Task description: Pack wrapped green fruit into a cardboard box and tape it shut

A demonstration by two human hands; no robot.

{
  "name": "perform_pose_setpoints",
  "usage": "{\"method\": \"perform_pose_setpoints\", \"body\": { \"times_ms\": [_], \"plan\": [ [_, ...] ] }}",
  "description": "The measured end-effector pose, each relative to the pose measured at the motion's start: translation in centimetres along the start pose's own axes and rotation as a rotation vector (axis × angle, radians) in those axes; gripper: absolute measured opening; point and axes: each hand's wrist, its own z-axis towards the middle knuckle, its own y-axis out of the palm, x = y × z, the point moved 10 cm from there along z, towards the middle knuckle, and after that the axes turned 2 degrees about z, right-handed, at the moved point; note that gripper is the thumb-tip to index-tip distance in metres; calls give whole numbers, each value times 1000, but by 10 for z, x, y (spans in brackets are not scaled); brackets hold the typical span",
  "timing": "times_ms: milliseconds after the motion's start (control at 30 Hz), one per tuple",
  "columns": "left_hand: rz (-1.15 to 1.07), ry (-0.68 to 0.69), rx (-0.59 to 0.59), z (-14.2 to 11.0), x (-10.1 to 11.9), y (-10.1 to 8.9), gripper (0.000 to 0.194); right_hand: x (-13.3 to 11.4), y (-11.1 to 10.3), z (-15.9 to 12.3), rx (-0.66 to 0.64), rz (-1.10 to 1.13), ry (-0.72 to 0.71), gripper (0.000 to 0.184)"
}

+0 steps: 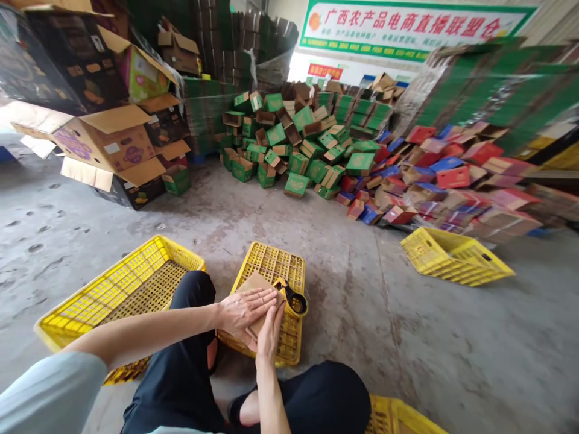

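A flat piece of brown cardboard (254, 281) rests on the upturned yellow plastic crate (289, 265) in front of my knees. My left hand (246, 308) lies flat across it, fingers stretched together toward the right. Along its right edge my right hand (270, 328) holds the cardboard, its fingertips meeting those of the left; part of that grip is hidden. Just beyond the fingertips, a yellow-and-black tape dispenser (294, 298) lies on the crate, touching or nearly touching the cardboard.
Yellow crates stand at my left (122, 289), farther right (456, 256) and by my right knee (402, 419). Green cartons (296, 184) and red and blue cartons (452, 176) lie heaped ahead. Open boxes (113, 141) are stacked at the left.
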Motion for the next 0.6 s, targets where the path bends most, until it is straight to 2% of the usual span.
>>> {"method": "perform_pose_setpoints", "body": {
  "times_ms": [67, 167, 367, 500, 600],
  "plan": [
    [9, -19, 27, -2, -3, 0, 123, 3, -9, -1, 37, 10, 84, 69],
    [15, -49, 40, -11, -8, -2, 123, 3, -14, -4, 35, 4, 127, 72],
    [7, -164, 128, -48, -23, -11, 119, -5, -20, -11, 51, -105, 50, 67],
    [-48, -308, 231, -60, -25, -8, 101, -5, -16, -18, 25, -124, -53, 71],
    [-85, -445, 310, -66, -21, -1, 86, 5, -22, -27, 91, -88, -25, 77]
  ]
}}
